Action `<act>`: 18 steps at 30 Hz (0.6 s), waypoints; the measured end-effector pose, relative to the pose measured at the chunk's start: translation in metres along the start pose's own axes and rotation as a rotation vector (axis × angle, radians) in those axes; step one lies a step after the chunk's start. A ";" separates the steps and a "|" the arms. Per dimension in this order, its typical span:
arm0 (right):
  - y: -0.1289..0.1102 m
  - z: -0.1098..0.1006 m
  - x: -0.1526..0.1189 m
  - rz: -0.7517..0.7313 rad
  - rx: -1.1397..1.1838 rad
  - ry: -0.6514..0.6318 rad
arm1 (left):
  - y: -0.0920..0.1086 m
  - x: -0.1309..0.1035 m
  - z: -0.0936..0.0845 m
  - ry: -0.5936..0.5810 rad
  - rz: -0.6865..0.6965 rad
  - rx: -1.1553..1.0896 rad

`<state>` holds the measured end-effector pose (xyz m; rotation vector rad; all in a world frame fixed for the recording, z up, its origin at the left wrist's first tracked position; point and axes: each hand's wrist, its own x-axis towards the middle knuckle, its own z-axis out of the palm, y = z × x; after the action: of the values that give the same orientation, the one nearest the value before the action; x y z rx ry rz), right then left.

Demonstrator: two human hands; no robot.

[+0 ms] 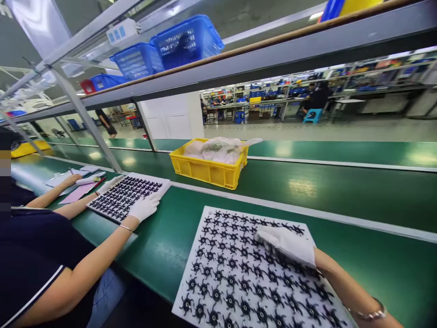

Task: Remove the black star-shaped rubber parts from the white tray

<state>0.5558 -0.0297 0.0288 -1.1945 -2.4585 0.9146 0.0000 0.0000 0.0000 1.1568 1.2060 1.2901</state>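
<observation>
A white tray (pixel 182 291) lies on the green bench right in front of me, filled with rows of several small black star-shaped parts (pixel 232 278). My right hand (pixel 287 243), in a white glove, rests flat on the parts near the tray's far right, with the fingers pointing left and nothing gripped. A bracelet shows on that wrist. My left hand is out of view.
At my left a co-worker in a dark shirt has a gloved hand (pixel 145 207) on a similar tray (pixel 164 184), next to pink and white papers (pixel 77 191). A yellow crate (pixel 208 171) of plastic bags stands on the green conveyor belt (pixel 341 191). Blue baskets (pixel 187 41) sit on the overhead shelf.
</observation>
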 end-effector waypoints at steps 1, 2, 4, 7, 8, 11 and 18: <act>0.000 -0.001 -0.005 -0.012 -0.004 0.009 | 0.009 -0.005 0.006 -0.021 0.034 0.031; 0.000 -0.001 -0.012 -0.022 -0.011 0.025 | 0.020 -0.011 0.014 -0.046 0.073 0.064; 0.002 0.002 -0.029 -0.026 -0.037 0.084 | 0.041 -0.031 0.041 -0.112 0.168 0.139; 0.005 0.015 -0.060 -0.009 -0.103 0.213 | 0.057 -0.081 0.120 -0.254 0.315 0.260; 0.006 0.021 -0.069 -0.011 -0.126 0.253 | 0.055 -0.102 0.155 -0.321 0.358 0.310; 0.004 0.041 -0.088 -0.061 -0.194 0.332 | 0.033 -0.155 0.267 -0.511 0.448 0.502; -0.002 0.056 -0.092 -0.150 -0.306 0.430 | 0.010 -0.162 0.364 -0.545 0.662 1.348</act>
<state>0.5852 -0.1258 -0.0096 -1.1323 -2.3354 0.2114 0.3725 -0.1400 0.0263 2.8189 1.2609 0.3104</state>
